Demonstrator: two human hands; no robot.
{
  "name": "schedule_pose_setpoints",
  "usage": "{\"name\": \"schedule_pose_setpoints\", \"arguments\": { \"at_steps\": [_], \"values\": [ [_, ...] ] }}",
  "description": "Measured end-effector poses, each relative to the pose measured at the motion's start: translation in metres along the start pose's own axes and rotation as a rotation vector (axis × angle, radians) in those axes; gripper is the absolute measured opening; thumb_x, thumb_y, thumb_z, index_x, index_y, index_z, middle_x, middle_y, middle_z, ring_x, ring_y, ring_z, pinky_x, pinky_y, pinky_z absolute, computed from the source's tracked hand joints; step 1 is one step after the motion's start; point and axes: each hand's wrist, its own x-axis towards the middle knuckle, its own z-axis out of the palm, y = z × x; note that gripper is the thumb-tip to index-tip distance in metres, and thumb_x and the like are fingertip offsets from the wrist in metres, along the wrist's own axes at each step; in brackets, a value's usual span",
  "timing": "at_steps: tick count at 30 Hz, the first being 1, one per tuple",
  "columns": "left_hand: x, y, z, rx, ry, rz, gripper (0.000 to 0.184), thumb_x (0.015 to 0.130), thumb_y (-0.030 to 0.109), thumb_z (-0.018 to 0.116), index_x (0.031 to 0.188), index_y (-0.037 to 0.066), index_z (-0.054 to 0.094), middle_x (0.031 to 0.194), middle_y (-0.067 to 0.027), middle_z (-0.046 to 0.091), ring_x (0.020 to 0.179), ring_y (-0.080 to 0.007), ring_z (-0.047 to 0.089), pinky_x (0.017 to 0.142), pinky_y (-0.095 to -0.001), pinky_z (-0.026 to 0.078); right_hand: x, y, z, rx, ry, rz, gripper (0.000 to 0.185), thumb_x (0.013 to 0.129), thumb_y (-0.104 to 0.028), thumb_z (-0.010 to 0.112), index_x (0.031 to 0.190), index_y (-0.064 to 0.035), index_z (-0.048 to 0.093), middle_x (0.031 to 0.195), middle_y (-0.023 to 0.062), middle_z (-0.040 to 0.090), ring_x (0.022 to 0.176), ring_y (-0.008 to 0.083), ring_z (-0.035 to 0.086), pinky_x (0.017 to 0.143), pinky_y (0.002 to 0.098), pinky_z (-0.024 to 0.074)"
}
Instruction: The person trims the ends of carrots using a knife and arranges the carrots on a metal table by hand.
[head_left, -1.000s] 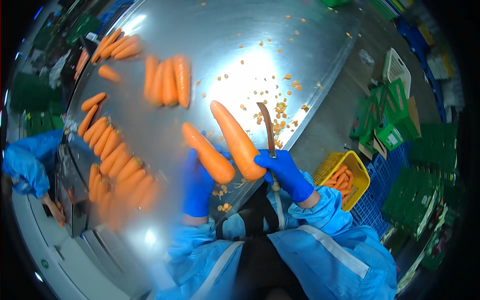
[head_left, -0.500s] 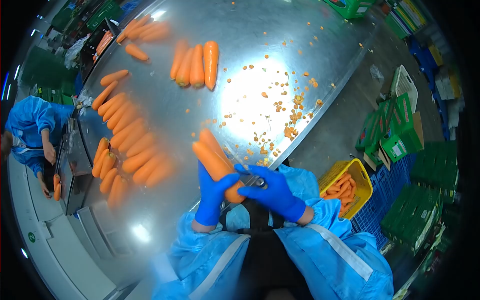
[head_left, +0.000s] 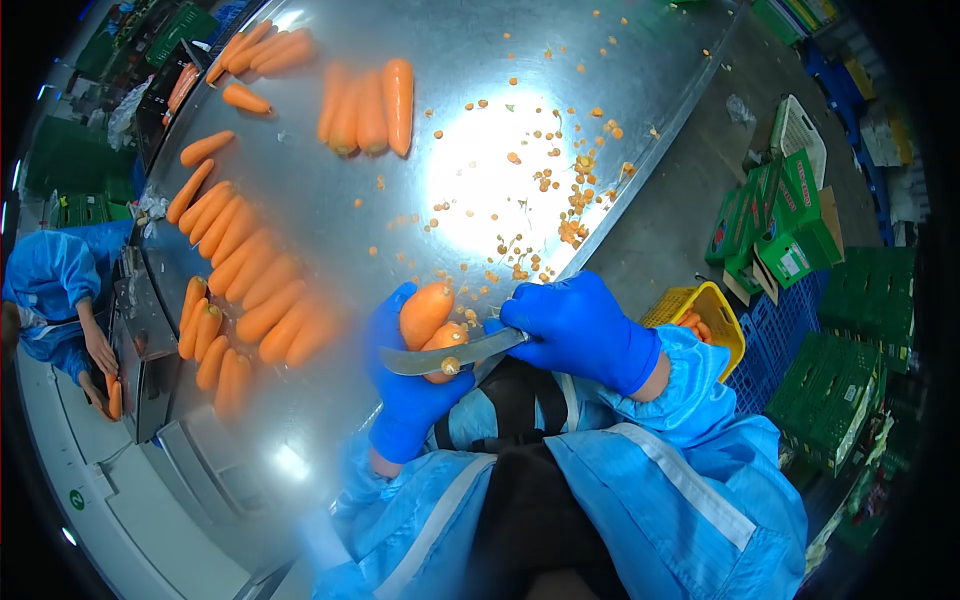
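Left grip, blue glove, has two carrots pinched together, upper carrot & lower carrot, both held up over the near edge of the steel desk. Right grip, also blue-gloved, is folded tight round the curved knife, so the handle's mostly hidden. Blade runs left from the fist, right across the stem end of the lower one, tip over the left glove. Can't tell from here if the edge is biting in tbh.

Carrot trimmings are scattered btwn mid & right side of the desk, w/ most nr the right edge. Far side has a neat row of four carrots; a longer line of carrots runs down the left, near ones kinda blurry. Yellow crate w/ more carrots sits off to the right, next to a blue crate. Far left there's another person in blue sleeves, bare hands nr a carrot.
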Motion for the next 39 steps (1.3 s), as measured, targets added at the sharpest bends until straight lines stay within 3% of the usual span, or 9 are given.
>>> {"name": "schedule_pose_setpoints", "arguments": {
  "at_steps": [4,8,14,20,23,29,31,34,39],
  "values": [
    [-0.002,0.000,-0.012,-0.027,-0.066,-0.012,0.080,0.062,0.011,0.080,0.132,0.002,0.043,0.121,-0.0101,0.054,0.114,-0.0231,0.055,0.100,-0.0368,0.041,-0.008,0.024,0.005,0.045,-0.011,0.074,0.016,0.076,-0.028,0.074,0.086,-0.0155,0.070,0.075,0.0054,0.063,0.063,0.0249,0.065,0.056,0.0332,0.0512],
    [0.006,0.026,-0.008,-0.102,-0.012,0.071,0.050,0.079,0.020,0.077,0.119,0.000,0.054,0.096,-0.0046,0.060,0.090,-0.0162,0.059,0.081,-0.0344,0.050,-0.013,0.033,-0.001,0.074,0.005,0.135,0.016,0.075,-0.026,0.073,0.085,-0.0145,0.070,0.075,0.0060,0.063,0.062,0.0255,0.065,0.055,0.0332,0.0504],
    [0.002,0.023,-0.002,-0.173,-0.017,0.072,0.053,0.083,0.026,0.075,0.124,0.001,0.054,0.110,-0.0091,0.063,0.100,-0.0211,0.061,0.090,-0.0392,0.048,0.010,0.019,-0.002,0.034,-0.023,0.077,0.018,0.074,-0.025,0.075,0.087,-0.0138,0.071,0.075,0.0066,0.063,0.062,0.0250,0.064,0.054,0.0319,0.0499],
    [0.002,0.016,-0.004,-0.074,-0.052,0.095,0.063,0.071,0.014,0.081,0.125,0.001,0.051,0.117,-0.0124,0.061,0.104,-0.0244,0.061,0.093,-0.0409,0.047,0.009,0.022,-0.003,-0.003,-0.028,0.058,0.021,0.073,-0.025,0.075,0.091,-0.0128,0.071,0.074,0.0076,0.063,0.062,0.0248,0.064,0.054,0.0324,0.0500],
    [-0.008,0.001,-0.003,-0.192,-0.097,-0.128,0.095,0.057,0.020,0.083,0.138,0.002,0.037,0.128,-0.0102,0.049,0.122,-0.0241,0.050,0.107,-0.0400,0.037,0.011,0.021,-0.003,0.000,-0.025,0.054,0.020,0.074,-0.025,0.074,0.090,-0.0126,0.071,0.074,0.0078,0.063,0.062,0.0251,0.064,0.055,0.0331,0.0503],
    [-0.014,0.007,-0.010,-0.050,-0.054,-0.131,0.072,0.068,0.011,0.078,0.132,0.003,0.044,0.115,-0.0118,0.058,0.113,-0.0273,0.056,0.096,-0.0421,0.045,-0.004,0.062,0.024,0.203,-0.038,0.372,0.019,0.081,-0.027,0.070,0.087,-0.0098,0.070,0.075,0.0085,0.066,0.063,0.0284,0.065,0.059,0.0361,0.0519],
    [0.002,-0.008,-0.025,-0.177,-0.183,0.037,0.074,0.074,0.023,0.076,0.136,0.005,0.040,0.116,-0.0118,0.057,0.111,-0.0278,0.056,0.096,-0.0429,0.045,-0.006,0.081,0.022,0.302,-0.153,0.682,0.020,0.082,-0.029,0.069,0.084,-0.0084,0.070,0.073,0.0088,0.067,0.063,0.0291,0.065,0.061,0.0368,0.0521],
    [-0.007,-0.007,-0.016,-0.942,0.124,-0.376,0.069,0.088,0.043,0.063,0.141,0.009,0.035,0.112,-0.0094,0.055,0.101,-0.0275,0.055,0.093,-0.0433,0.045,-0.002,0.059,0.035,0.568,0.003,0.675,0.022,0.082,-0.030,0.070,0.079,-0.0080,0.069,0.066,0.0092,0.063,0.062,0.0285,0.064,0.059,0.0354,0.0510],
    [0.031,0.017,-0.015,-1.694,0.376,-0.613,0.039,0.095,0.034,0.055,0.123,0.008,0.045,0.102,-0.0064,0.053,0.092,-0.0209,0.052,0.086,-0.0374,0.045,0.004,0.036,0.052,0.342,0.141,0.295,0.018,0.077,-0.027,0.075,0.085,-0.0125,0.069,0.071,0.0075,0.063,0.062,0.0261,0.064,0.056,0.0336,0.0495]
  ]
}}
